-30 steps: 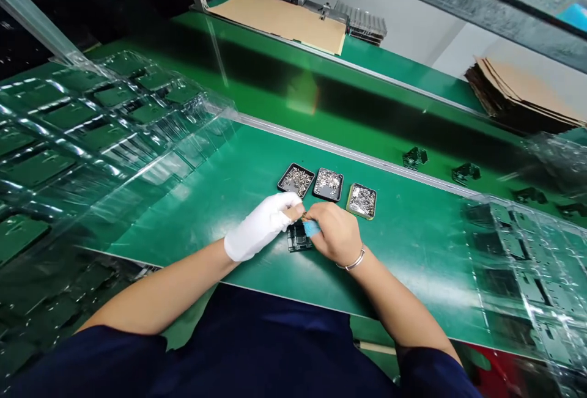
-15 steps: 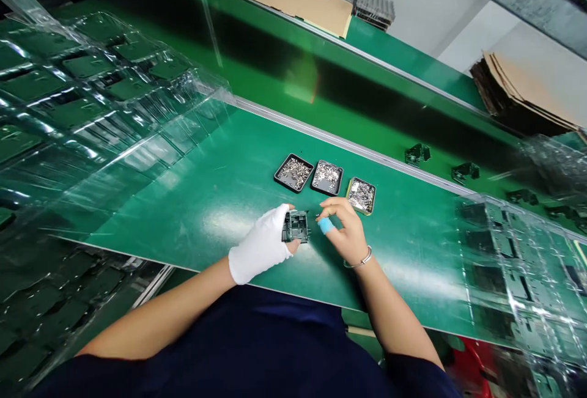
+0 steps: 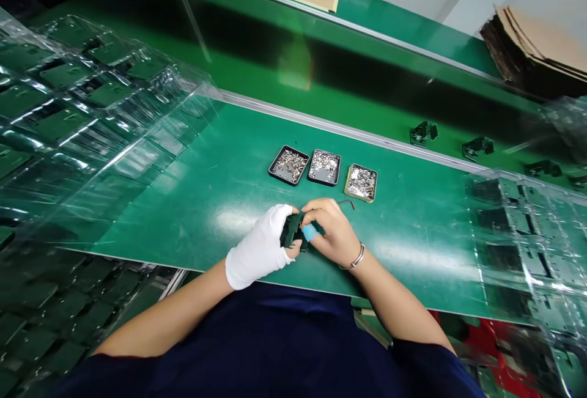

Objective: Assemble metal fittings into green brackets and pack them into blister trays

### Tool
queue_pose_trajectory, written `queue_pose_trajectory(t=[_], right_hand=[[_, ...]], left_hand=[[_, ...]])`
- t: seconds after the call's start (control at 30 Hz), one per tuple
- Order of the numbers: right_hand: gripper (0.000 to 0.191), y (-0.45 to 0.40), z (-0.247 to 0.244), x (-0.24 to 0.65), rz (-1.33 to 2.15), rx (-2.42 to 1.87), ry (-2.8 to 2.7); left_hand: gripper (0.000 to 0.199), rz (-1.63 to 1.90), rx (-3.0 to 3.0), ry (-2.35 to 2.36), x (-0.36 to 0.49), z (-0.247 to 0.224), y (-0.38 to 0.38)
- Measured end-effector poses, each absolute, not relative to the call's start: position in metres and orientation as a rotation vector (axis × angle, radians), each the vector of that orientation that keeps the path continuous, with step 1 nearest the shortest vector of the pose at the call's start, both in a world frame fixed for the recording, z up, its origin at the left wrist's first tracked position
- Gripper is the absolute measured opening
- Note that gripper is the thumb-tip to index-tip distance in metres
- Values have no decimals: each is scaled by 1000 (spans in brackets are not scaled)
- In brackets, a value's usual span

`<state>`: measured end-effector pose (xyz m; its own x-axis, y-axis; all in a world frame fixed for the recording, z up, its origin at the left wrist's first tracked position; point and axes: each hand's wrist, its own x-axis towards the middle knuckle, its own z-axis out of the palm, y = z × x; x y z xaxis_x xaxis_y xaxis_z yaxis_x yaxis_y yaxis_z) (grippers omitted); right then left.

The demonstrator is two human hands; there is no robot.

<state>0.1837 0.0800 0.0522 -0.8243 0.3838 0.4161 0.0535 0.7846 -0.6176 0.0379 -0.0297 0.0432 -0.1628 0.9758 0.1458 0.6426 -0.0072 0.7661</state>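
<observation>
A white fingerless glove covers my left hand [image 3: 260, 245], which is closed around a dark green plastic housing [image 3: 291, 231]. The housing is held just above the worktable and tilted. My right hand [image 3: 334, 233], with blue tape on the thumb and a bracelet at the wrist, is at the housing's right side. Its thumb and forefinger are pinched together there; what lies between them is too small to name. Beyond the hands stand three small trays of shiny metal pieces: a left tray [image 3: 271, 172], a middle tray [image 3: 338, 172] and a right tray [image 3: 376, 190].
A thin bent rod [image 3: 347, 203] lies near the right tray. Clear plastic blister trays [image 3: 114, 123] with green parts are stacked at the left, more blister trays [image 3: 527, 239] at the right. Several dark housings [image 3: 424, 133] sit on the green strip behind the metal rail [image 3: 293, 118].
My right hand has moved left to the housing, and its fingertips now meet it. The housing has turned in my left hand. The bent rod now shows, and the view has shifted slightly.
</observation>
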Motion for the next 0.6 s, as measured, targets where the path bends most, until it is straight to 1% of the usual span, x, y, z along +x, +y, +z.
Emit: queue_pose_trajectory(t=[0.3,0.47,0.6], right_hand=[[6,79,53,185,878,-363,-2396],[11,77,53,184,857,-412,-2398],[12,76,51,183,871,-466,-2362]], left_hand=[[37,931,1932,1915,37,46,-30],[39,900,1800,1796,32,53,-28],[39,991,1765,1813,34,52,-25]])
